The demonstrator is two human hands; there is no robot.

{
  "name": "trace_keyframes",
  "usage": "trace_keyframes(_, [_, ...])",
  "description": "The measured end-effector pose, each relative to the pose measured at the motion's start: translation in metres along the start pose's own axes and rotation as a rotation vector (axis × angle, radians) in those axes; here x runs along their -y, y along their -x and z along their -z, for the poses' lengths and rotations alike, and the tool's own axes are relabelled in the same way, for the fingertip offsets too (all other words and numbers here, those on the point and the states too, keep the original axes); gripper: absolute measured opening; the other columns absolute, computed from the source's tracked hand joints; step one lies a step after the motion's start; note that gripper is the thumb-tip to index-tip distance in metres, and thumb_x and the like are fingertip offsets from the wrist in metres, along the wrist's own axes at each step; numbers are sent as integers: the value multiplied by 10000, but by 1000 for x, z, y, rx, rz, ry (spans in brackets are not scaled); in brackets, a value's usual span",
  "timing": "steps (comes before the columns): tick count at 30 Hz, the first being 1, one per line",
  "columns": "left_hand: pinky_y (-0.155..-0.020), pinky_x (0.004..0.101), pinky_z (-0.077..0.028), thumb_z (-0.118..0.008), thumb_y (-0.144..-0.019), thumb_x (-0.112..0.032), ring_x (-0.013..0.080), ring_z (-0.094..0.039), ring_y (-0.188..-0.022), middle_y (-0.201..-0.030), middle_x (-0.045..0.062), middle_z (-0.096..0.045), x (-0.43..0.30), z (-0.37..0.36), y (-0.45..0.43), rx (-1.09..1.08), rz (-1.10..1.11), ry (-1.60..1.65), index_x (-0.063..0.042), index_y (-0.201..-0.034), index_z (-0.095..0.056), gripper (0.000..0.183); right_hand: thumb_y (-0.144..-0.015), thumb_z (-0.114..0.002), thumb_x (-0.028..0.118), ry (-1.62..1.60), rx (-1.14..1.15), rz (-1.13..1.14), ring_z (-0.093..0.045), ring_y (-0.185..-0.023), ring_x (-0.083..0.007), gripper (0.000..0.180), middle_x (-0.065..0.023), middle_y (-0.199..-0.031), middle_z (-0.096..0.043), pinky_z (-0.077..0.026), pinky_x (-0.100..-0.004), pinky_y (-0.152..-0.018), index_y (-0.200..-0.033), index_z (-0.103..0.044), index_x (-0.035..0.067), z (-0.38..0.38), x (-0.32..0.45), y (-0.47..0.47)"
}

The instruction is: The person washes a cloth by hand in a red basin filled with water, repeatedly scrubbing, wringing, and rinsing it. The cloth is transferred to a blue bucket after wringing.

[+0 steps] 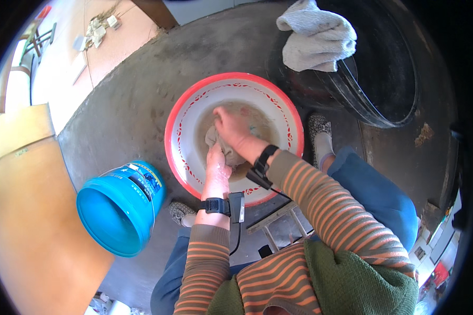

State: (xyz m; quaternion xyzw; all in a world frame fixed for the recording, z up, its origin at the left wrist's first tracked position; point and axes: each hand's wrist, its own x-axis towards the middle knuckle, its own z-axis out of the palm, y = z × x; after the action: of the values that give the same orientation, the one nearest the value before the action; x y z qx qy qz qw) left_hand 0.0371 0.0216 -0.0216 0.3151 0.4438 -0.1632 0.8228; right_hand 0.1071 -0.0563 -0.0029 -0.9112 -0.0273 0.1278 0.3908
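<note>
A white enamel basin [236,84] with a red rim and a red pattern stands on the floor between my feet and holds cloudy water. In it lies a wet, greyish cloth [230,156]. My left hand [217,159] grips the cloth's near left part, its fingers partly hidden by the fabric. Above and to the right, my right hand [232,128] is bent over the cloth's far end, with its fingers curled; whether they pinch the fabric cannot be told.
A blue plastic bucket [114,212] stands left of the basin. At the upper right, a light towel [319,37] hangs over the edge of a large black tub [378,114]. A wooden panel [27,220] is at the far left. A metal-framed stool [270,232] is below the basin.
</note>
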Motion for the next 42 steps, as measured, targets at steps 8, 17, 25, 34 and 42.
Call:
trace_keyframes(8, [-859,459,-480,-472,-908,-254,279,-575,-1050,-1153,136,-576,-12,6,-4,331,5,246,-43,-1238,-482,391,-823,-556,201,-154,264,234,-635,-728,-308,153,-98,-747,-639,-495,-417,-648,-966,-586,155,12,27,29])
trace_keyframes(17, [-948,510,-404,-511,-924,-331,316,-478,-1182,-1301,157,-472,-11,-3,-3,39,-75,96,-37,-1307,-392,497,-790,-623,240,-44,-358,19,-606,-834,-332,229,-146,-956,-627,-485,-440,-714,-982,-577,122,-18,-81,-45])
trace_keyframes(25, [-967,492,-393,-434,-902,-546,295,-475,-1184,-1281,142,-482,-25,40,-9,162,49,128,-73,-1292,-412,613,-758,-597,379,-262,169,208,-600,-855,-338,320,-134,-883,-623,-474,-438,-739,-907,-610,96,-13,-9,35])
trace_keyframes(34, [-868,453,-477,-557,-888,-264,284,-561,-1031,-1178,148,-523,11,-2,-8,-53,-123,-48,-53,-1252,-433,438,-784,-582,364,-93,-210,11,-604,-728,-334,239,-122,-757,-611,-467,-459,-637,-783,-593,125,-5,-15,5])
trace_keyframes(42, [-907,430,-460,-515,-913,-279,263,-515,-1111,-1233,182,-490,-13,20,-3,-55,-40,40,-16,-1324,-368,510,-795,-567,355,-202,193,25,-607,-709,-352,227,-116,-744,-631,-484,-433,-667,-827,-578,131,-4,17,35])
